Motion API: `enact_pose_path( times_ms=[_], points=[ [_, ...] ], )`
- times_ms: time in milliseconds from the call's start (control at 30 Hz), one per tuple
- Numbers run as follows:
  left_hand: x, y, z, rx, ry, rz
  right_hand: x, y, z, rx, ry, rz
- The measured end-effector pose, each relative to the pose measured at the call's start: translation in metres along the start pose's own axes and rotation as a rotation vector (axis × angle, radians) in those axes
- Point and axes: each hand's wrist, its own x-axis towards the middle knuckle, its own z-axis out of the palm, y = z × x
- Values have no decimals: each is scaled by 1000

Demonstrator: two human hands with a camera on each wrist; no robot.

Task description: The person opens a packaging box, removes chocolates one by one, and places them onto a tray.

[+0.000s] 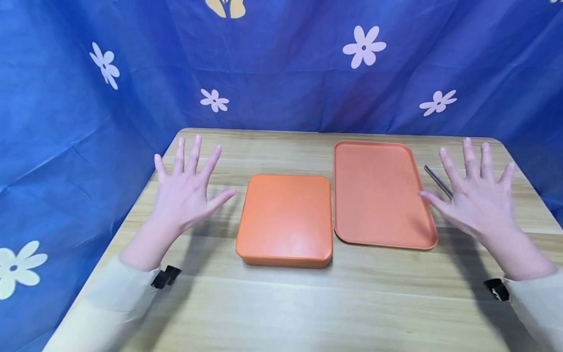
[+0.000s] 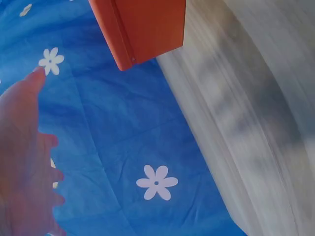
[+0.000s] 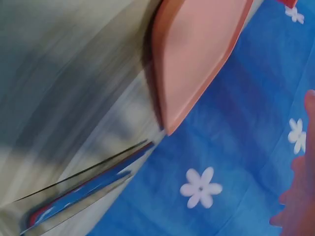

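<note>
Fingers spread, my left hand (image 1: 182,193) hovers over the left part of the table, beside a closed orange square box (image 1: 286,215). Nothing is in its grasp. My right hand (image 1: 481,203) is likewise spread and bare, held up at the right. Its thumb overlaps the edge of a salmon-coloured rectangular tray (image 1: 376,195) in the head view. Partly hidden behind that hand lie metal tweezers (image 1: 435,179) with a ridged tip. In the right wrist view, the two arms of the tweezers (image 3: 93,184) show, joined at one end.
The pale wood-grain table (image 1: 281,313) has rounded far corners. A blue cloth (image 1: 281,63) with white flowers hangs behind it and along the left side. Box and tray stand close side by side, the box nearer the front.
</note>
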Motion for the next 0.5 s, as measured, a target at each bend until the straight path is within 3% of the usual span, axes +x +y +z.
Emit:
enact_pose_path(
  times_ms=[167, 300, 400, 500],
  points=[
    [-11, 3, 2, -76, 10, 58, 0, -25, 3, 39, 16, -63],
    [-25, 10, 11, -237, -22, 97, -4, -53, 10, 97, 17, -120],
    [-37, 16, 20, -382, -61, 122, -10, -76, 17, 189, 0, -178],
    [-49, 21, 28, -508, -104, 137, -17, -101, 26, 351, -24, -238]
  ],
)
